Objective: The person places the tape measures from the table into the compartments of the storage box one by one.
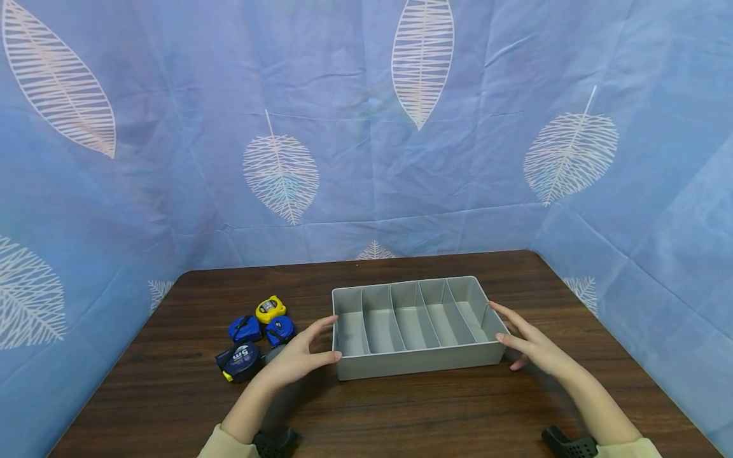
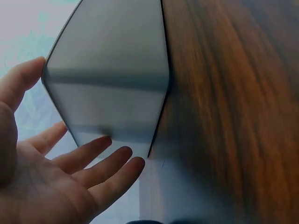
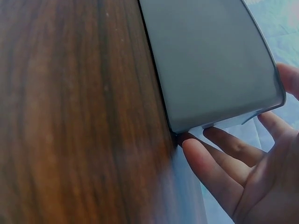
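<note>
Between both hands: tray (image 1: 412, 366) (compartments bare)

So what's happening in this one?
A person has a hand at each end of a grey divided tray on a wooden table. The left hand and right hand lie with straight fingers against its end walls. The tray's slots look empty. Four tape measures, three blue and one yellow, sit left of it.
</note>
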`<state>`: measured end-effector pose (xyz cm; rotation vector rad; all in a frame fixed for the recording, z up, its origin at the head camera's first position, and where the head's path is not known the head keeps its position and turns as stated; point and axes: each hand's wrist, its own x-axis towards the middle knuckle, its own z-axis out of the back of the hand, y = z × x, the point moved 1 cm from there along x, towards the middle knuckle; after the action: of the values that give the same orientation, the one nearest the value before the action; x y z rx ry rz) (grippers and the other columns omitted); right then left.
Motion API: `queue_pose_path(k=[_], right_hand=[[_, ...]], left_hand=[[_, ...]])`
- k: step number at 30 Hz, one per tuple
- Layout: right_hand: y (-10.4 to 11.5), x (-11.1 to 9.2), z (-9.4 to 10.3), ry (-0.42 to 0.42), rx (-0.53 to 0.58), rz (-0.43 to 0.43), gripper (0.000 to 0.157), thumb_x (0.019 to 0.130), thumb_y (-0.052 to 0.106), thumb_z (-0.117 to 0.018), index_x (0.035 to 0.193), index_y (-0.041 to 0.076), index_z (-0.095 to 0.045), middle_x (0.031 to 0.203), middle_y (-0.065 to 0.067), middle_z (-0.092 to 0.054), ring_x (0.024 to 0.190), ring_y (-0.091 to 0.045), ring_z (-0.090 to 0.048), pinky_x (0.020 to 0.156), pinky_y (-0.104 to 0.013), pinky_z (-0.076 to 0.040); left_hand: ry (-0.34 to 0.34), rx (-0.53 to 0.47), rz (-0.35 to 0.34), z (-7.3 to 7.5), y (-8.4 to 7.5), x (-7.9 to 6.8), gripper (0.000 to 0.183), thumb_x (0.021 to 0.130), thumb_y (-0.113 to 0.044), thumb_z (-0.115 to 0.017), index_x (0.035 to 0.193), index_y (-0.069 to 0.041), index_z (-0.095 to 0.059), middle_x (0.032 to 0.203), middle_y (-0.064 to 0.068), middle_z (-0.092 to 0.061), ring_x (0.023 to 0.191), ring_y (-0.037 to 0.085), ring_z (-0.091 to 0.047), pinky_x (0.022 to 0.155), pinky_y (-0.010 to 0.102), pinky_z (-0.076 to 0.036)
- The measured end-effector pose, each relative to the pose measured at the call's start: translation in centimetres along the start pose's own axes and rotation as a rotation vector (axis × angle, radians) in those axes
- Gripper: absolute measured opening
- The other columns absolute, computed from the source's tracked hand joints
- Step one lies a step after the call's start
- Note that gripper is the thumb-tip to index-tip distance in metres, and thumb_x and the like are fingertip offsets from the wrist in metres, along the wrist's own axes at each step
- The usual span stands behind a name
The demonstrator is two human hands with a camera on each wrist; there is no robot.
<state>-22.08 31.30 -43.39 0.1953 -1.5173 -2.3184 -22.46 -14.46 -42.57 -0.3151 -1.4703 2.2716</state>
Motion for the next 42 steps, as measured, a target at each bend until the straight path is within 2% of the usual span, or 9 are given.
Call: queue_pose_path(k=[6, 14, 20, 25, 30, 34, 42], right_hand=[[0.0, -0.1, 0.1, 0.0, -0.014, -0.001, 0.063, 0.101, 0.015, -0.044, 0.154, 0.011, -0.01, 0.151, -0.032, -0.006, 0.12, -0.065, -0.027, 0.056, -0.044, -0.055], [-0.2, -0.1, 0.1, -0.007, -0.02, -0.02, 0.063, 0.101, 0.016, -0.044, 0.155, 0.013, -0.011, 0.152, -0.03, -0.004, 0.122, -0.065, -0.024, 0.056, -0.045, -0.054], [-0.2, -0.1, 0.1, -0.003, -0.029, -0.024, 0.063, 0.102, 0.017, -0.043, 0.155, 0.014, -0.011, 0.152, -0.031, -0.004, 0.121, -0.065, -0.025, 0.056, -0.045, -0.054], [-0.2, -0.1, 0.1, -0.002, -0.03, -0.023, 0.063, 0.102, 0.018, -0.044, 0.155, 0.015, -0.011, 0.152, -0.031, -0.004, 0.12, -0.065, -0.026, 0.056, -0.045, -0.054], [-0.1, -0.1, 0.0, -0.002, -0.026, -0.024, 0.062, 0.101, 0.016, -0.043, 0.155, 0.015, -0.011, 0.152, -0.03, -0.003, 0.121, -0.066, -0.024, 0.056, -0.046, -0.054], [-0.1, -0.2, 0.0, -0.004, -0.024, -0.025, 0.062, 0.101, 0.016, -0.043, 0.155, 0.015, -0.011, 0.153, -0.03, -0.003, 0.122, -0.066, -0.023, 0.056, -0.047, -0.054], [-0.1, -0.1, -0.1, -0.004, -0.027, -0.015, 0.062, 0.102, 0.016, -0.044, 0.155, 0.015, -0.012, 0.152, -0.03, -0.006, 0.121, -0.063, -0.028, 0.054, -0.047, -0.053]], left_hand=[[0.011, 0.097, -0.027, 0.3, 0.0, -0.1, 0.07, 0.091, -0.032, -0.067, 0.149, -0.011, -0.034, 0.149, 0.011, -0.036, 0.132, 0.036, -0.037, 0.098, 0.058, -0.037], [-0.009, 0.151, -0.071, 0.9, -0.1, -0.3, 0.065, 0.09, -0.025, -0.068, 0.147, -0.01, -0.038, 0.147, 0.008, -0.04, 0.132, 0.033, -0.038, 0.1, 0.059, -0.035], [-0.072, 0.212, -0.108, 1.7, -0.4, -0.7, 0.065, 0.088, -0.029, -0.07, 0.144, -0.012, -0.042, 0.144, 0.008, -0.044, 0.132, 0.033, -0.039, 0.101, 0.06, -0.031], [-0.127, 0.251, -0.118, 2.3, -0.6, -1.0, 0.064, 0.087, -0.032, -0.071, 0.144, -0.016, -0.044, 0.142, 0.008, -0.047, 0.129, 0.034, -0.042, 0.099, 0.06, -0.034], [-0.176, 0.301, -0.12, 2.9, -0.9, -1.2, 0.063, 0.086, -0.033, -0.072, 0.142, -0.02, -0.046, 0.14, 0.005, -0.049, 0.126, 0.03, -0.046, 0.098, 0.057, -0.038], [-0.21, 0.345, -0.124, 3.3, -1.1, -1.5, 0.063, 0.086, -0.035, -0.072, 0.142, -0.02, -0.048, 0.142, 0.005, -0.047, 0.129, 0.03, -0.044, 0.099, 0.056, -0.037], [-0.271, 0.422, -0.161, 4.1, -0.9, -1.8, 0.062, 0.085, -0.029, -0.075, 0.14, -0.017, -0.05, 0.143, 0.008, -0.046, 0.132, 0.034, -0.039, 0.099, 0.06, -0.035]])
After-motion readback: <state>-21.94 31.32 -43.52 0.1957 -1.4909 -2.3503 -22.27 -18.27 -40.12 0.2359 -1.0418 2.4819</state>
